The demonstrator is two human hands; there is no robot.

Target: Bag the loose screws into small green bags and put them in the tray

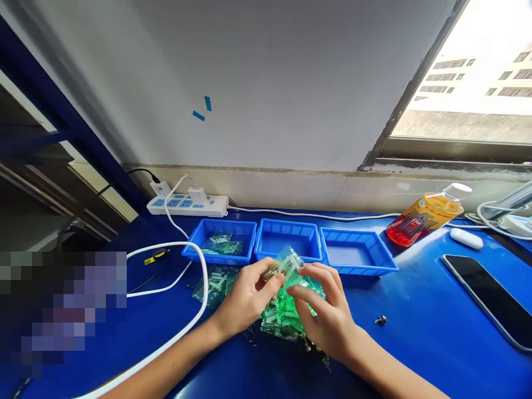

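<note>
Three blue trays [286,241] sit far on our desk [415,360]. Nearer, above a green pile [279,327], our left hand [248,293] pinches a clear bag [291,257]; our right hand [330,313] has its grip apart.

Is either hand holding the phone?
No, the phone lies untouched on the blue table, while the left hand pinches a clear packet.

A white-capped bottle [424,219], a small white case [466,238] and a dark-screened phone [492,299] occupied the counter's [440,338] right side; a power strip [187,206] holding plugs [197,195] lay by the wall [291,83], which bore two blue strips [208,103].
</note>
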